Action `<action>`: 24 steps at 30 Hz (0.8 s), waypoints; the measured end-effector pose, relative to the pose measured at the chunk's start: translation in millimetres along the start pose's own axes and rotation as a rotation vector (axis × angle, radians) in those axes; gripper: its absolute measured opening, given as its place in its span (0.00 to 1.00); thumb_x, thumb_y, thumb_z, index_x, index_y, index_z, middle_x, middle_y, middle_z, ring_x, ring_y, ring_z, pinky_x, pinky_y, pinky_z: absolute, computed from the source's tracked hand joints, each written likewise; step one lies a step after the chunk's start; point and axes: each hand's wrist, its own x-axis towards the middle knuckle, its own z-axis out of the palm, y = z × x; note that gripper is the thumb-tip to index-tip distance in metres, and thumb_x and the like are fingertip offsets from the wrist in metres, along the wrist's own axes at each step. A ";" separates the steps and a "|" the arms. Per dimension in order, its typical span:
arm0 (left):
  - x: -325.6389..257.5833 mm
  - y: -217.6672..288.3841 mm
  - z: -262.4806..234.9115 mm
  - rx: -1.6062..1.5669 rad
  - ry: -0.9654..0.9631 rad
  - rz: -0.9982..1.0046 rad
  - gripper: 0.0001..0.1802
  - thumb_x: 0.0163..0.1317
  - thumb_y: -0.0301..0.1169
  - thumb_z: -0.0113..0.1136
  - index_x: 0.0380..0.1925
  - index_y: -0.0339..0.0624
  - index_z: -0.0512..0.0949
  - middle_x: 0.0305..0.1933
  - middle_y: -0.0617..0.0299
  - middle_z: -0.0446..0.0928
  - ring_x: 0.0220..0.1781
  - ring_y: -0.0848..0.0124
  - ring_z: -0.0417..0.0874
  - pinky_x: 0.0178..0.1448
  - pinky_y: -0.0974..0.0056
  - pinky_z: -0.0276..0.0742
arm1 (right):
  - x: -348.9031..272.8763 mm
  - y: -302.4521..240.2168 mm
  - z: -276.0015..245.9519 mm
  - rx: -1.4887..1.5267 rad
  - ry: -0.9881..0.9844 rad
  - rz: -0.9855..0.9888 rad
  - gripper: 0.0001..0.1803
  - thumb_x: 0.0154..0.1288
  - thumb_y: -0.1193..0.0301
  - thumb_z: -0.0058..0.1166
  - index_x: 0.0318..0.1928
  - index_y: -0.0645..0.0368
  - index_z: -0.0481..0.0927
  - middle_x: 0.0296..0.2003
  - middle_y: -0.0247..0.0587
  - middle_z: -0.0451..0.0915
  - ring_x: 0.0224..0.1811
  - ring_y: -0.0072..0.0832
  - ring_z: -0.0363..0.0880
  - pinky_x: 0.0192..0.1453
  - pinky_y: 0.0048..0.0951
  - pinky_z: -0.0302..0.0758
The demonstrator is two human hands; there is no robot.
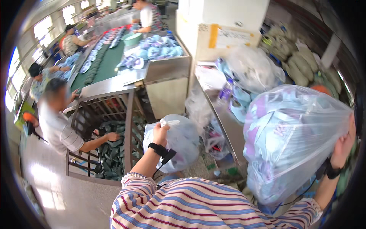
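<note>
My left hand point(160, 133) is closed around the gathered white neck of a filled plastic bag point(178, 147), which hangs just below and beside it. Pale blue contents show through that bag. On the right, my right hand point(344, 139) grips the stretched side of a larger clear plastic bag point(291, 133), bulging with light-blue and lilac soft pieces whose exact kind I cannot make out. This bag is raised beside a narrow metal-edged table point(225, 131). Part of my right hand's fingers is hidden behind the plastic.
Another clear bag point(253, 68) sits on the table with blue pieces point(239, 103). To the left, a person point(61, 118) reaches into a barred crate point(129, 133) of dark pieces point(110, 152). Beyond stands a green conveyor point(108, 65) with other people. Stuffed sacks point(301, 65) lie at the far right.
</note>
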 end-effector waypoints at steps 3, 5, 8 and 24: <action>-15.2 65.1 -15.0 -0.148 -0.037 0.126 0.14 0.49 0.20 0.57 0.38 0.37 0.72 0.34 0.64 0.75 0.36 0.74 0.74 0.42 0.69 0.70 | 92.8 44.3 107.6 0.509 -0.108 0.075 0.18 0.70 0.72 0.43 0.58 0.64 0.68 0.46 0.35 0.75 0.47 0.21 0.74 0.54 0.22 0.70; -20.7 110.7 -7.9 -0.268 -0.060 0.217 0.11 0.52 0.19 0.55 0.37 0.39 0.71 0.33 0.66 0.73 0.35 0.76 0.72 0.41 0.71 0.67 | 140.5 65.9 163.7 0.123 0.154 -0.060 0.18 0.69 0.69 0.45 0.57 0.63 0.69 0.43 0.34 0.77 0.45 0.22 0.75 0.54 0.24 0.71; -13.1 161.0 -13.3 -0.343 -0.057 0.292 0.09 0.55 0.19 0.53 0.36 0.41 0.70 0.33 0.68 0.72 0.35 0.77 0.71 0.43 0.72 0.67 | 207.3 71.6 255.1 0.451 -0.256 0.142 0.08 0.68 0.68 0.47 0.40 0.59 0.73 0.29 0.30 0.76 0.28 0.15 0.75 0.32 0.17 0.73; 111.9 290.6 -82.1 0.247 0.393 0.709 0.12 0.53 0.23 0.55 0.40 0.39 0.72 0.34 0.66 0.71 0.36 0.76 0.71 0.42 0.69 0.69 | 526.1 276.4 615.0 0.266 -0.462 -0.102 0.05 0.64 0.66 0.48 0.33 0.51 0.73 0.16 0.15 0.59 0.13 0.05 0.51 0.15 0.14 0.47</action>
